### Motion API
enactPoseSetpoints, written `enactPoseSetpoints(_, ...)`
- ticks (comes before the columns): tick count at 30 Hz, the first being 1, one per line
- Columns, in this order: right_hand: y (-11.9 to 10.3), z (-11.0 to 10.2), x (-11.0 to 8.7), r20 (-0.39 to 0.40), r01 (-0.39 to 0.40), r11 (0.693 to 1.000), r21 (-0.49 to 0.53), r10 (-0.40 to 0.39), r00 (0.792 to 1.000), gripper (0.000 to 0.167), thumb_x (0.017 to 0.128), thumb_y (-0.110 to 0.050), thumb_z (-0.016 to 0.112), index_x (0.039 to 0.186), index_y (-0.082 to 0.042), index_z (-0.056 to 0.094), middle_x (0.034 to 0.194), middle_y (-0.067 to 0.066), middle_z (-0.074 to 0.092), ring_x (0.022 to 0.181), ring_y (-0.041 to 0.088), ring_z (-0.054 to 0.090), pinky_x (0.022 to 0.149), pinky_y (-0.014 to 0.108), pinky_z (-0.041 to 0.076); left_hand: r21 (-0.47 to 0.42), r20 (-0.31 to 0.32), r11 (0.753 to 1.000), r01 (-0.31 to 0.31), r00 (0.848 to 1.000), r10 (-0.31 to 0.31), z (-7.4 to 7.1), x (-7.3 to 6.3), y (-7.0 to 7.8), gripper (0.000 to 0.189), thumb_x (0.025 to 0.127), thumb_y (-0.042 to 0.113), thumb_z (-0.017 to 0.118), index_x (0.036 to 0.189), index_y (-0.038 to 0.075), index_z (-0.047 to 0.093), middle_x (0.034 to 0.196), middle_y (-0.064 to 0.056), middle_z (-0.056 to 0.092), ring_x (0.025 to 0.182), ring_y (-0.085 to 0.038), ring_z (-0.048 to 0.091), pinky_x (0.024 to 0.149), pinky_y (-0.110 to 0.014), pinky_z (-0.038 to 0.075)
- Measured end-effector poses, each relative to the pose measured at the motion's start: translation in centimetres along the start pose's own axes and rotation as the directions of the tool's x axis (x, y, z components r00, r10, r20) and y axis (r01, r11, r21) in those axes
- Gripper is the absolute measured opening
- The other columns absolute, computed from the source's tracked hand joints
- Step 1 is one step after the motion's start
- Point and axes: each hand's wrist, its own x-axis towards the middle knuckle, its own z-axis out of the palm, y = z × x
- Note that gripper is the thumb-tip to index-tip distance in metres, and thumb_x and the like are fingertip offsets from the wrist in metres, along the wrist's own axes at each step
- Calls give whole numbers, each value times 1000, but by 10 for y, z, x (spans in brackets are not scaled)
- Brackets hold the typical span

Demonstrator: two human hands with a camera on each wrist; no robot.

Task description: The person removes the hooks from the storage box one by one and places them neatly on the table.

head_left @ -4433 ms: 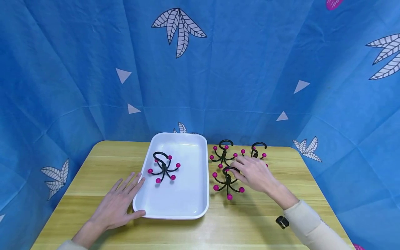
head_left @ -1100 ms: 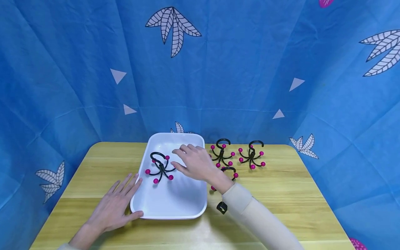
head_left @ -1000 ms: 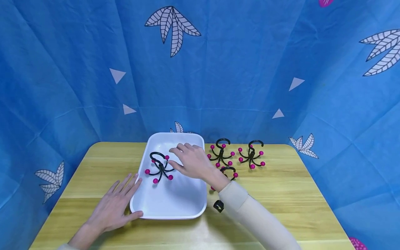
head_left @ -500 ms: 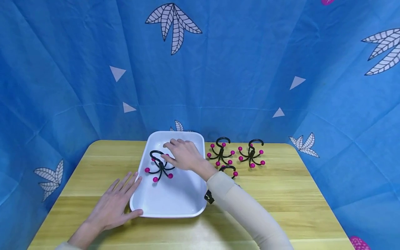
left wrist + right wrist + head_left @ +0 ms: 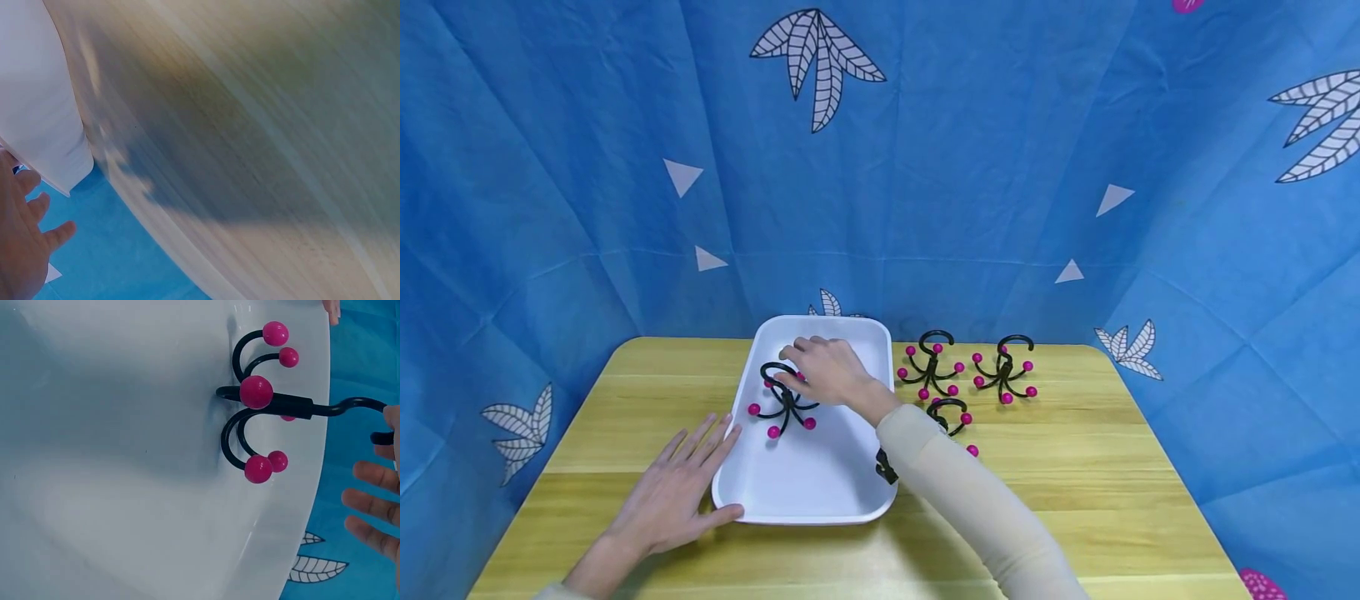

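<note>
A black multi-arm hanging hook with pink ball tips stands in the white tray, its curved top upward. My right hand is at that curve, thumb and forefinger on either side, with a gap between them. In the right wrist view the thumb overlaps the hook's curve, and the other fingers reach out loosely. My left hand lies with spread fingers against the tray's left edge, thumb at its near corner. The left wrist view catches part of that hand beside the tray wall.
Right of the tray, two similar hooks, one near and one farther right, stand at the table's back. A third hook is nearer, partly hidden by my right sleeve. A blue patterned cloth hangs behind the wooden table.
My right hand has moved from the hooks on the right, across the tray, leftward to the curve of the hook in it. The hooks and the left hand have stayed put.
</note>
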Motion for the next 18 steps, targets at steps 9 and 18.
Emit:
enactPoseSetpoints(9,-2,4,6,-58,31,999,-36,-33,998,40,108,-55,48,121,-26,72,101,-7,74,85,9,70,58,19,50,3,-15,1000,-7,1000,7,-1,1,1,105,85,82,61,160,11,43,168,-15,44,156,-38,39,122,-61,41)
enactPoseSetpoints(18,0,4,7,-119,64,997,-51,-69,990,34,109,-50,51,102,-24,70,87,-8,68,73,9,63,54,19,45,15,-39,1000,-19,999,20,0,0,0,105,85,81,62,160,11,44,167,-15,45,155,-38,40,122,-60,41)
